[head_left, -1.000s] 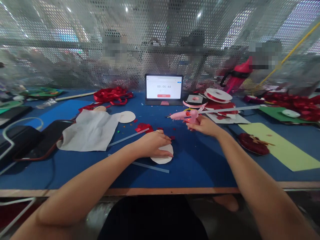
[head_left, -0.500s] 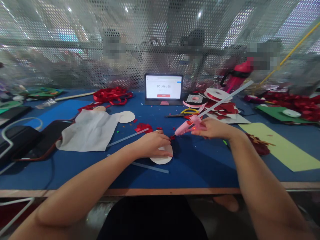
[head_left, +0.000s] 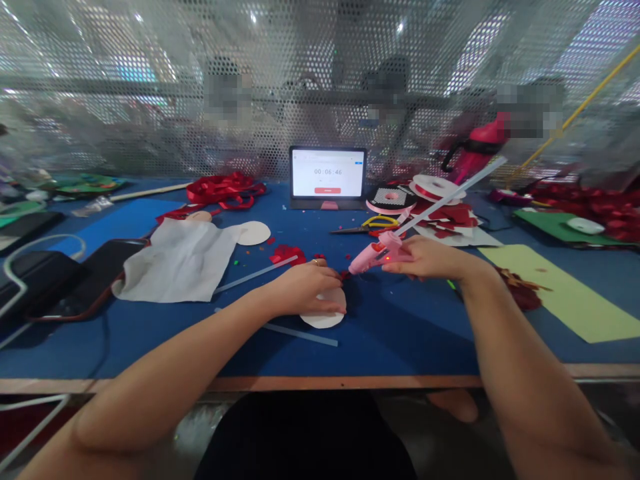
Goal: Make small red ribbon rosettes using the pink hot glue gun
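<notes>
My right hand (head_left: pixel 423 258) is wrapped round the handle of a pink glue gun (head_left: pixel 375 255), whose nozzle points left and down. A long translucent glue stick (head_left: pixel 450 198) juts from its back. My left hand (head_left: pixel 310 288) rests over a white round piece (head_left: pixel 323 320) on the blue table, with its fingers curled toward a small red piece (head_left: pixel 345 275) by the nozzle. How far the left fingers grip that red piece is too small to tell. Red petals (head_left: pixel 286 255) lie just beyond my left hand.
A tablet (head_left: pixel 328 175) stands at the back. Scissors (head_left: pixel 370 227) and ribbon spools (head_left: pixel 393 198) lie at the back right. White cloth (head_left: pixel 180 263), another white round (head_left: pixel 253 233) and loose glue sticks (head_left: pixel 300 335) are leftward; yellow paper (head_left: pixel 565 293) is rightward.
The timer on the tablet has moved from 00:06:45 to 00:06:46. The glue gun has dipped slightly at the nozzle. My left hand has barely moved.
</notes>
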### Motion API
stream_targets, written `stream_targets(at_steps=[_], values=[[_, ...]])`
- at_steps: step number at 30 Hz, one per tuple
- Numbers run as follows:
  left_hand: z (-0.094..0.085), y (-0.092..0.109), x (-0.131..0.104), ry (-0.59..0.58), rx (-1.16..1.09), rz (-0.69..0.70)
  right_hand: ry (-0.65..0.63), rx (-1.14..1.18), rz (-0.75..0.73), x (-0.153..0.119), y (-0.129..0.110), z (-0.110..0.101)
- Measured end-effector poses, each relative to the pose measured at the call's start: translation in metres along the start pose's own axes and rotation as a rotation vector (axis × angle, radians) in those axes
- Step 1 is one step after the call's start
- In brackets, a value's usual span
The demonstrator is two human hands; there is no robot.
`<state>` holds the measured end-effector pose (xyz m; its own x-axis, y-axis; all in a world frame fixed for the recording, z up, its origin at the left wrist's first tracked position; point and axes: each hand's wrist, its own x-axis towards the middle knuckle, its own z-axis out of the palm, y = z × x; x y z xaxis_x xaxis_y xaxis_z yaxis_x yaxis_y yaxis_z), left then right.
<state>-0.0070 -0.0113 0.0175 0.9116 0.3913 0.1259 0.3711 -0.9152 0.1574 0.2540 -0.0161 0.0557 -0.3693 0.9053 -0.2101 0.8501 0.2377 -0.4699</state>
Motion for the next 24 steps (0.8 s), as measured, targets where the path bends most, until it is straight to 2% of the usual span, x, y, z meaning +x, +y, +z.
stream_targets(at_steps=[6,16,24], values=[[-0.0009,0.0003,-0.0004,-0.007,-0.001,0.002,0.037,-0.006,-0.003,0.0009,0.0,0.001],[-0.0004,-0.0005,-0.0003,-0.009,0.002,-0.005,-0.007,0.023,0.012,-0.001,0.0,-0.001],[-0.0029,0.0012,-0.0003,-0.026,-0.01,-0.024,0.015,-0.015,0.032,-0.0002,0.0024,-0.0017]])
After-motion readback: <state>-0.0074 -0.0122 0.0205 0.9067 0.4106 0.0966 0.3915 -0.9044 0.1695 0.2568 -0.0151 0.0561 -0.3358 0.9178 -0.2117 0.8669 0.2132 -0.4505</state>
